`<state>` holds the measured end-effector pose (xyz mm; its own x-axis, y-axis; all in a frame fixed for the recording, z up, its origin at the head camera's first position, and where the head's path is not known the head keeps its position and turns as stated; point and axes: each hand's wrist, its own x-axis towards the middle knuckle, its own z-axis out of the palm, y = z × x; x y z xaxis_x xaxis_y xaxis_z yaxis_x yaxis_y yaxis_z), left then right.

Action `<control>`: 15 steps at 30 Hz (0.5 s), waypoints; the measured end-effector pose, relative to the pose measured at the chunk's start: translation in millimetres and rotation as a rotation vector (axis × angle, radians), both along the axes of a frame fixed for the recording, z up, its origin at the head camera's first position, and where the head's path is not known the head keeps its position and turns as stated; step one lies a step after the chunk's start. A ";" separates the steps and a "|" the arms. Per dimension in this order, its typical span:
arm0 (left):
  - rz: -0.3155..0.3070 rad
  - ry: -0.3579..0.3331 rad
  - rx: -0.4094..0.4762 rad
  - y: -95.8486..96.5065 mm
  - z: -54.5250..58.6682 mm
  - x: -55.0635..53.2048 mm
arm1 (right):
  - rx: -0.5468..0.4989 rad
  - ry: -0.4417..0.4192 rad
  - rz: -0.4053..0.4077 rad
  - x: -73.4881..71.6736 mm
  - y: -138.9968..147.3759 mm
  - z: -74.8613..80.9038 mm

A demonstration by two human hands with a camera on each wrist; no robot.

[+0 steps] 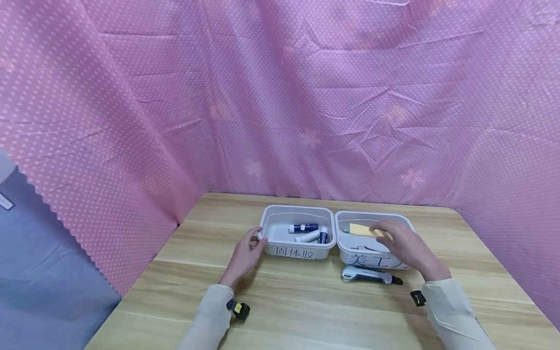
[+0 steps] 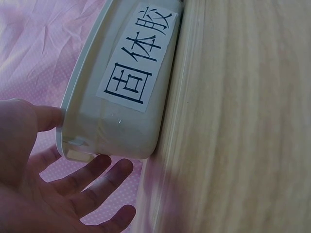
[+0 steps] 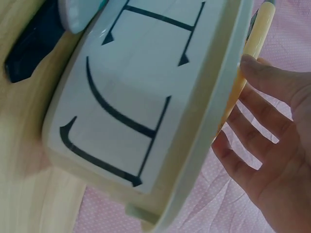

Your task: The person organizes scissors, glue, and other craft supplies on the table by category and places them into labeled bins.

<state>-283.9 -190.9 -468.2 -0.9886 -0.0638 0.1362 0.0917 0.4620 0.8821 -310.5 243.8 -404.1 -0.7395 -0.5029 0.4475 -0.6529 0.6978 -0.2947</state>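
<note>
My left hand (image 1: pixel 246 253) holds the near left corner of a white plastic box (image 1: pixel 321 253) labelled 固体胶, thumb and fingers about its rim (image 2: pixel 80 73). Several glue sticks (image 1: pixel 304 228), dark blue and white, lie inside. In my right hand (image 1: pixel 404 243) is a yellow utility knife (image 1: pixel 360 230), gripped between thumb and fingers over a second white box (image 1: pixel 343 253) labelled 美工刀. Seen from the right wrist, the knife's yellow handle (image 3: pixel 260 31) shows beyond the rim. Part of another item with a dark edge (image 1: pixel 364 248) lies in that box.
A grey-white utility knife (image 1: pixel 365 274) with a black end lies on the wooden table (image 1: pixel 302 306), close before the right box. The two boxes stand side by side. Pink dotted cloth (image 1: pixel 306 121) hangs behind the table and along its sides.
</note>
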 end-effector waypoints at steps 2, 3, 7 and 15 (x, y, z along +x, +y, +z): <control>-0.001 0.002 -0.003 -0.1 -0.5 0.1 | 0.002 -0.015 -0.023 -0.9 1.6 -2.0; -0.001 0.001 -0.002 0.0 -0.3 0.2 | 0.004 -0.022 -0.034 -1.4 2.3 -2.9; -0.007 0.021 -0.011 0.0 -0.3 0.3 | 0.013 -0.058 -0.068 -3.2 5.0 -5.6; -0.007 0.022 -0.010 0.0 -0.9 0.3 | 0.024 -0.107 -0.087 -5.3 6.0 -9.6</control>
